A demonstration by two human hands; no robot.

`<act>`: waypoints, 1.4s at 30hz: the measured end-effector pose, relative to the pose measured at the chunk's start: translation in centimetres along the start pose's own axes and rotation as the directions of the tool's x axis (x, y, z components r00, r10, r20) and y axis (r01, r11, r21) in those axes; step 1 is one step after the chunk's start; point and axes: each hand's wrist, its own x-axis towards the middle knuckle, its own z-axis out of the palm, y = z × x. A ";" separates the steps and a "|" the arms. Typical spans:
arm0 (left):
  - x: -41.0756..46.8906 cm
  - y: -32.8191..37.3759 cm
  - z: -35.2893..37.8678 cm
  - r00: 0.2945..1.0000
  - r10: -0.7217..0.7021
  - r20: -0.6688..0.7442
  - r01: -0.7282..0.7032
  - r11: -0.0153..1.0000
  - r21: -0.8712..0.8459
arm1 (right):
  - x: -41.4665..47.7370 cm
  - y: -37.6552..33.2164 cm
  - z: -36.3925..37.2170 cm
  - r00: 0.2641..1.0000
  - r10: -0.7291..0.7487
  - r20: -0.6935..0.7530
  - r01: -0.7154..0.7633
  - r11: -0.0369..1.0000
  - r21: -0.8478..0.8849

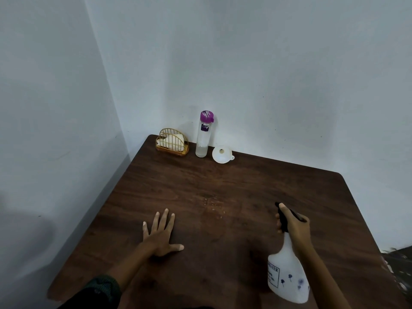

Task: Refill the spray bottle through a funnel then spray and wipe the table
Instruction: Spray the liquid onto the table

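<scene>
My right hand is shut on the black trigger head of a white spray bottle with blue flower prints, held above the near right of the dark wooden table, nozzle toward the middle. Small droplets speckle the wood ahead of the nozzle. My left hand lies flat on the table, fingers spread, holding nothing. At the far edge stand a clear water bottle with a purple cap and a white funnel lying on its side.
A gold wire holder with white napkins sits in the far left corner. White walls close in on the table's left and far sides. The table's right edge drops to a dark floor.
</scene>
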 end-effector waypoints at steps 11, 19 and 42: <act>-1.5 5.9 -4.8 0.932 0.108 -0.346 -0.268 0.847 -0.458 | -1.7 -2.1 1.0 0.816 0.107 0.568 -0.089 0.994 -0.060; -4.5 13.5 -8.0 0.799 0.411 -0.439 -0.592 0.409 -0.695 | -2.8 -2.1 4.1 0.714 0.066 0.697 -0.030 0.998 -0.064; -0.1 5.7 -2.8 0.926 -0.061 -0.372 -0.264 0.599 -0.756 | -2.8 1.2 3.3 0.990 0.076 0.122 -0.059 0.989 -0.135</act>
